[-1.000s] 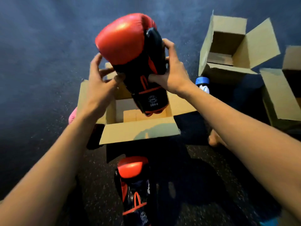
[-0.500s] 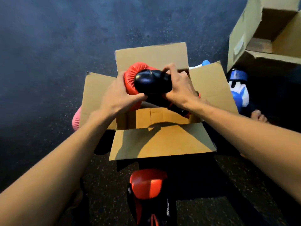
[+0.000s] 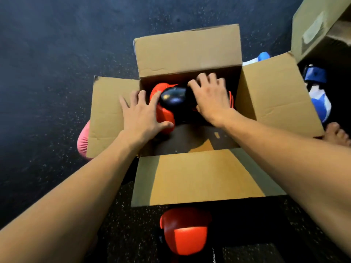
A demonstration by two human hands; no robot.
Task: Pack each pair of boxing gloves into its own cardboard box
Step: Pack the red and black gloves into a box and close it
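Observation:
An open cardboard box [image 3: 188, 52] stands on the dark floor with its four flaps spread out. Inside it, toward the back, lies a red and black boxing glove [image 3: 171, 97]. My left hand [image 3: 141, 114] rests on the glove's red left side with fingers spread and fairly straight, thumb against the padding. My right hand [image 3: 210, 97] lies over the glove's black right part with fingers curled onto it. The matching red and black glove [image 3: 185, 234] lies on the floor just in front of the box's near flap.
A pink glove [image 3: 82, 141] peeks out under the left flap. Blue and white gloves [image 3: 320, 99] lie to the right of the box, beside a bare foot [image 3: 336, 133]. Another open cardboard box [image 3: 311, 33] stands at the top right.
The glove went from held high above the box down into it. Both hands followed it inside, and my left hand's fingers have spread out.

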